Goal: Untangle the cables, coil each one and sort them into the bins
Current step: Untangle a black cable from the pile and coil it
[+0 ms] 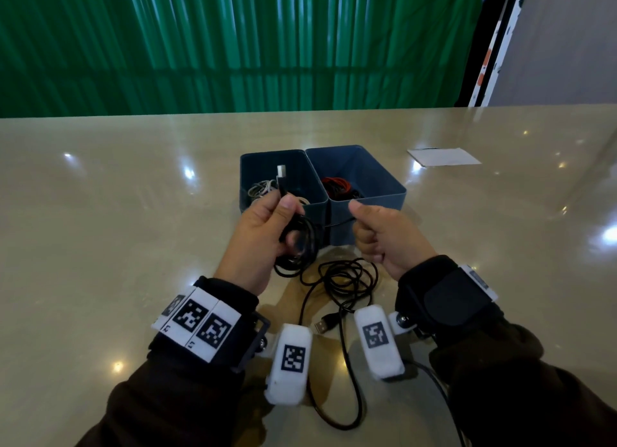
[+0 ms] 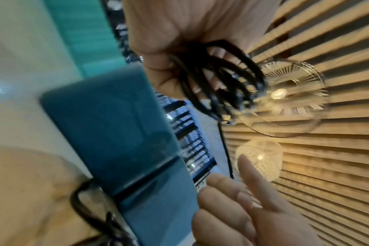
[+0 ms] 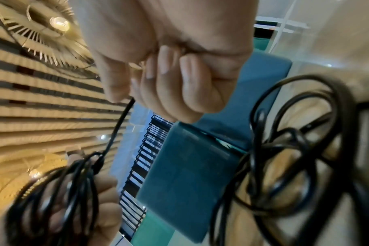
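Paper sheet right of bins, loose cable nearer.

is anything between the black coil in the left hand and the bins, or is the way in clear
Nothing visible blocks it. The left hand holds the black coil just in front of the left bin, whose top is open. One strand runs from the coil to the right hand, which pinches it, so the coil is tethered.
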The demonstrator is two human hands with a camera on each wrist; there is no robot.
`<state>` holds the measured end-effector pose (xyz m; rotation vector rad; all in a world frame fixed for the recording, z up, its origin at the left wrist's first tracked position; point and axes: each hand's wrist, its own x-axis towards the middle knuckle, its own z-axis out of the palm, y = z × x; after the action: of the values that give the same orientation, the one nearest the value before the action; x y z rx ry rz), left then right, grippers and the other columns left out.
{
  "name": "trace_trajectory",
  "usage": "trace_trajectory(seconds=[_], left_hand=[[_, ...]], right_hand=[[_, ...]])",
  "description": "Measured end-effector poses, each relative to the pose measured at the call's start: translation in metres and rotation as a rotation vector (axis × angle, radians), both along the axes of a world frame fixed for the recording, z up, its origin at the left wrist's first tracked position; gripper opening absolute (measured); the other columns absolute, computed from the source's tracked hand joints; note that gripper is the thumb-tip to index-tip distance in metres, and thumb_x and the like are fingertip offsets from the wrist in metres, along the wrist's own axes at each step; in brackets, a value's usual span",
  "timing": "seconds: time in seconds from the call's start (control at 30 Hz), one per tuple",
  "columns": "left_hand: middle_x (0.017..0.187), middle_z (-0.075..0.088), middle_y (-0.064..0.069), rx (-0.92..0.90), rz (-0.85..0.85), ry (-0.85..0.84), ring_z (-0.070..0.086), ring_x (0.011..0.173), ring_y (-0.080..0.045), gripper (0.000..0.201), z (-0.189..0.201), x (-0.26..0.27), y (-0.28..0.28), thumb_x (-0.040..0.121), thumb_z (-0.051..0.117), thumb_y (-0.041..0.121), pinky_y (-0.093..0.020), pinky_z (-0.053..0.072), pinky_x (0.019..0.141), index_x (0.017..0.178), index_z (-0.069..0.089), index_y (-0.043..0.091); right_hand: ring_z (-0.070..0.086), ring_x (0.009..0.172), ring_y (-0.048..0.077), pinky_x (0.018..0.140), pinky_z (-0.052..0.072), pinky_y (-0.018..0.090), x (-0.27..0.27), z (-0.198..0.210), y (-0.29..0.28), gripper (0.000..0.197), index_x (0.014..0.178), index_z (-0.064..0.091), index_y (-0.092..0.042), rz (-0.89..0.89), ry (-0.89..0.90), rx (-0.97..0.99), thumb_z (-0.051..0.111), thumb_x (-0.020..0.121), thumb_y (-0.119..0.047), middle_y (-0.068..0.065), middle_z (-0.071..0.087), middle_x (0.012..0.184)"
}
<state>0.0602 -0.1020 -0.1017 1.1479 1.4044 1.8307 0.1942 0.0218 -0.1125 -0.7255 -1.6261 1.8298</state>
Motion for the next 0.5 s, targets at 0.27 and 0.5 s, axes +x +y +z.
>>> trace_trajectory(seconds=[0.27,0.5], left_hand=[[0.059,0.046,0.006,0.016,0.256,0.323,0.042,0.048,-0.001,0.024,-0.014,-0.005,0.009,0.099,0.046,0.013,-0.015,0.035,0.045,0.076,0.053,0.016],[0.054,0.044,0.001,0.021,0.134,-0.085,0.038,0.042,-0.004,0.023,-0.015,0.007,0.011,0.099,0.043,0.019,-0.016,0.034,0.045,0.079,0.052,0.012]], right_hand=[[0.028,0.039,0.008,0.042,0.026,0.023,-0.014,-0.004,-0.038,0.034,0.094,0.048,-0.016,0.363,-0.221,0.170,0.044,0.091,-0.049,-0.003,0.034,0.052],[0.033,0.037,0.004,0.035,0.026,0.016,-0.016,-0.003,-0.036,0.005,0.092,0.049,-0.014,0.353,-0.167,0.288,0.052,0.096,-0.014,-0.004,0.042,0.055]])
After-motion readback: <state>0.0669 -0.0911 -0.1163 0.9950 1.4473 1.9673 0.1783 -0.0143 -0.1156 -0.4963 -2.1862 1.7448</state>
